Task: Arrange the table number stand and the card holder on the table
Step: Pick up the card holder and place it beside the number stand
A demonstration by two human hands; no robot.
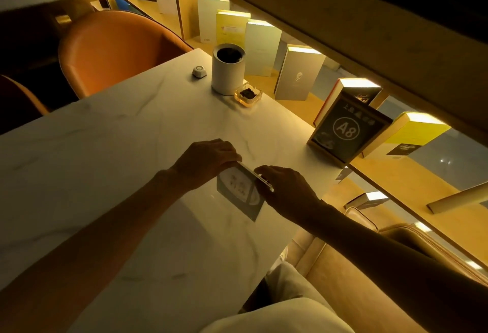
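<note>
Fingers (pixel 260 171) of the right hand (pixel 286 187) pinch the top edge of the card holder (pixel 241 192); fingers of the left hand (pixel 208 161) curl over that edge from the far side, clamped on it too. Holder is a thin clear panel with a pale printed card inside, tilted, lower edge toward the viewer; contact with the bench (pixel 105 174) cannot be confirmed. Position: mid-bench, near its right edge. Both forearms reach in from the near side, bare. Bench top is white, marble-patterned.

Farther right, at the bench's right edge: table number stand (pixel 346 129), upright, dark face with "A8" in a circle, wooden base. Well apart from the card holder.

Farther along the same edge: small square glass dish (pixel 248 94) with dark contents, just beside a white cylindrical canister (pixel 227 68), open at the top, dark inside. Left of the canister, a small white button-like device (pixel 199 71).

Beyond the bench: orange chair (pixel 116 53) at the far end. Lit shelf (pixel 396 182) alongside on the right holds a row of upright books (pixel 298 74).
</note>
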